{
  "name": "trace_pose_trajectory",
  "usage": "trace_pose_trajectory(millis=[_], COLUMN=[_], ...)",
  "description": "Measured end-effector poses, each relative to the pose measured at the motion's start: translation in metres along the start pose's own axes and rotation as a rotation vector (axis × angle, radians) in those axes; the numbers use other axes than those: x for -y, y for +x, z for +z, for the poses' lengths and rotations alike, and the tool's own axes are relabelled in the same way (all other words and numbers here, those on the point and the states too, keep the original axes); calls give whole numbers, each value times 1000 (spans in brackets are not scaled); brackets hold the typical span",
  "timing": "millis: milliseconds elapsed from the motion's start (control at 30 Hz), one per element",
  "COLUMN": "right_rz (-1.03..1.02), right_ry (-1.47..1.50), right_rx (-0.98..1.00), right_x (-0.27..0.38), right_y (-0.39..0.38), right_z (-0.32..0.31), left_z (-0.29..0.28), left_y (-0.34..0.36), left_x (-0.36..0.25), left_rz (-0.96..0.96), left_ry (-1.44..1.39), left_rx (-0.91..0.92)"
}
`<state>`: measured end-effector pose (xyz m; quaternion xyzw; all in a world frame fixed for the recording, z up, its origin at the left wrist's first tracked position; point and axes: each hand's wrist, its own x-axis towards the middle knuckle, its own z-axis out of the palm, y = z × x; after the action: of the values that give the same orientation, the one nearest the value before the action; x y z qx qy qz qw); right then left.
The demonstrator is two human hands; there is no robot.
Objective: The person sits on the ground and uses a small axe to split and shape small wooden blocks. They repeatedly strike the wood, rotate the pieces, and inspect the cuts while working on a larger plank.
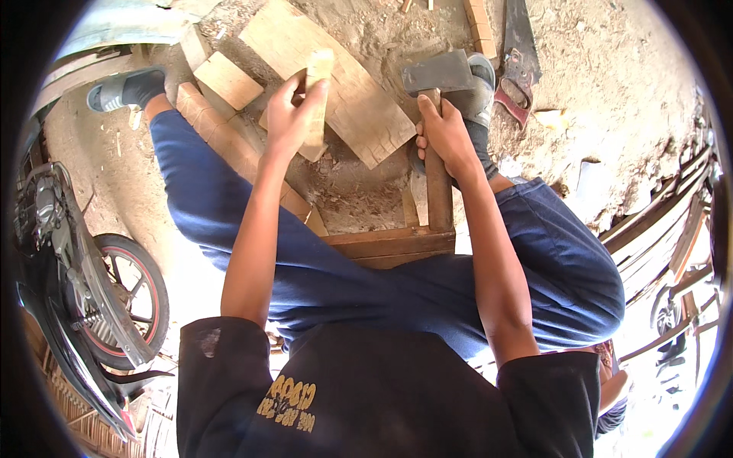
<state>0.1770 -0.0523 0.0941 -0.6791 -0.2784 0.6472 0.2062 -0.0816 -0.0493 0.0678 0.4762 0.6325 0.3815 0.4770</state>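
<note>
My left hand is closed around a short, narrow wood block. This block stands against or just over a wide wooden plank on the ground; whether they touch I cannot tell. In my right hand is a hammer-like tool with a broad, dark, rectangular head and a wooden handle. Its head points away from me, near my right foot, and the handle runs back toward my lap. My fingers wrap the handle just below the head. Part of the block is hidden by my left fingers.
Beside the plank lie a small board and a long scored timber. A handsaw and another scored strip rest at the far right. A wooden frame piece sits before my lap. A motorcycle stands at left.
</note>
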Motion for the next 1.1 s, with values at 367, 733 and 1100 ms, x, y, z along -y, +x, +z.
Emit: trace_pose_trajectory(millis=[367,733,1100], right_rz=[-93,-216,-505], right_ry=[-40,-585,-857], right_rx=[103,-34,-55], right_x=[48,113,137], right_y=[-60,-125,-120], right_z=[-4,-24,4], left_z=[0,61,57], left_y=[-23,37,34], left_x=[-62,-3,0], left_rz=[-8,472,505], left_ry=[-621,69,28], left_rx=[132,150,139])
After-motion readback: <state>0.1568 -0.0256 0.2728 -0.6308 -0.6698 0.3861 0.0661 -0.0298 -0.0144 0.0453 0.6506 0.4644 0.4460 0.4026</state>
